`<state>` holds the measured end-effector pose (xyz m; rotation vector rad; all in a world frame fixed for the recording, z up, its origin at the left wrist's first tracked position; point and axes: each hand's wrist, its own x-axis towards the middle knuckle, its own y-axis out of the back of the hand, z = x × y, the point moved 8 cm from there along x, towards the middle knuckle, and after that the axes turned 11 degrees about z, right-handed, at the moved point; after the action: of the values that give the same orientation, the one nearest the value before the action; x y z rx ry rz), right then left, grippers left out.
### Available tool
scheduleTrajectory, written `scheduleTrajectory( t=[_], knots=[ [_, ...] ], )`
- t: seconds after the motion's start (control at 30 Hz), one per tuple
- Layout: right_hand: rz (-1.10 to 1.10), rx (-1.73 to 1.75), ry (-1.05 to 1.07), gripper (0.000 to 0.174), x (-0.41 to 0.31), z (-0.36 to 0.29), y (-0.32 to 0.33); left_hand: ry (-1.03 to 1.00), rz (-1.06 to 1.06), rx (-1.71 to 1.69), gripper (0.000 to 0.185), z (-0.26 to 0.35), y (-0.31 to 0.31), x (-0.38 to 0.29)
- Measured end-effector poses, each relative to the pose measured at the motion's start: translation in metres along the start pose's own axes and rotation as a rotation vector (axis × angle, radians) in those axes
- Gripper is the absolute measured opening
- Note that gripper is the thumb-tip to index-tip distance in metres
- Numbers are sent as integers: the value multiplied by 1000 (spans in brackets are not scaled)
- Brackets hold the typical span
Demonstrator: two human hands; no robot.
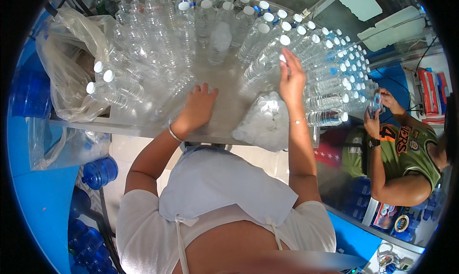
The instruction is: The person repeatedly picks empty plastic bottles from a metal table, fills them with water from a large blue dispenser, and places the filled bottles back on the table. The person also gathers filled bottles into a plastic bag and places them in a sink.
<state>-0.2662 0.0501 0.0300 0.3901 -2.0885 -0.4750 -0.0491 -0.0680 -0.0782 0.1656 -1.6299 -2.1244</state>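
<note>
My right hand (293,76) is raised over the table's right half, with a white bottle cap (283,58) pinched between thumb and fingertips. Just beyond it stands a capped clear plastic bottle (261,63). A clear bag of white caps (263,121) lies at the table's front edge, left of my right forearm. My left hand (200,105) is low over the metal table (229,94), fingers spread, holding nothing visible. Beside it, to the left, an uncapped clear bottle (179,87) lies tilted; its lower part is blurred. Capped bottles (206,24) stand at the back.
Many capped bottles (326,84) fill the right side. Uncapped bottles (143,33) crowd the back left, near several capped ones (123,84) and a large plastic bag (79,58). Another person (401,145) at the right handles a small item. A blue water jug (100,172) is on the floor.
</note>
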Motion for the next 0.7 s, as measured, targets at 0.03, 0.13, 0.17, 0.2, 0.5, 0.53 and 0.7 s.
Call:
scheduleTrajectory(
  t=[0.03, 0.13, 0.17, 0.2, 0.5, 0.53, 0.7],
  knots=[
    [11, -20, 85, 35, 3, -14, -9, 12, 3, 14, 59, -4, -2, 0],
    [31, -34, 194, 35, 0, -30, -24, 29, 46, -34, 59, -13, -5, 3],
    [54, -23, 179, 35, -2, -29, -26, 25, 42, -105, 58, -14, -7, 4],
    [19, -37, 169, 35, -2, -27, -31, 40, 2, -159, 58, -17, -11, 4],
    [-129, 227, 292, 60, -40, -103, 6, 816, -426, -1900, 58, -2, -61, 27],
    [-244, 301, 367, 63, -58, -119, 5, 709, -397, -1907, 59, 8, -58, 32],
    [-97, 137, 40, 65, -75, -62, 35, 639, -435, -1450, 67, 51, -68, 53]
  ],
)
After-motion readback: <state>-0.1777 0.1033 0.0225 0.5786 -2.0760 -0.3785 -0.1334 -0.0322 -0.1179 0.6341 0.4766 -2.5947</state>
